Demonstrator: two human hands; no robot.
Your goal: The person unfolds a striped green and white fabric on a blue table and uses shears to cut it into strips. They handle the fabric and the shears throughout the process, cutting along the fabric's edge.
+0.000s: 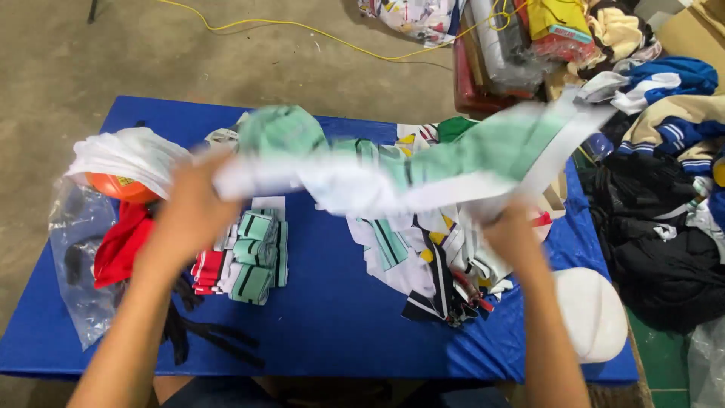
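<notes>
Both my hands hold up a long green-and-white striped cloth strip (393,170), blurred by motion, above a blue table (332,302). My left hand (192,211) grips its left end. My right hand (512,234) grips it toward the right, and the far end trails up to the right. Under the left hand lies a stack of folded green, red and white cloth pieces (245,261). Below the right hand sits a loose heap of striped cloth pieces (438,264).
A clear plastic bag (79,264) with red cloth (121,245) and an orange ball (121,187) sits at the table's left. Black straps (200,336) lie near the front edge. A white rounded object (593,313) rests at right. Piled clothes (664,151) and a yellow cable (302,30) lie beyond.
</notes>
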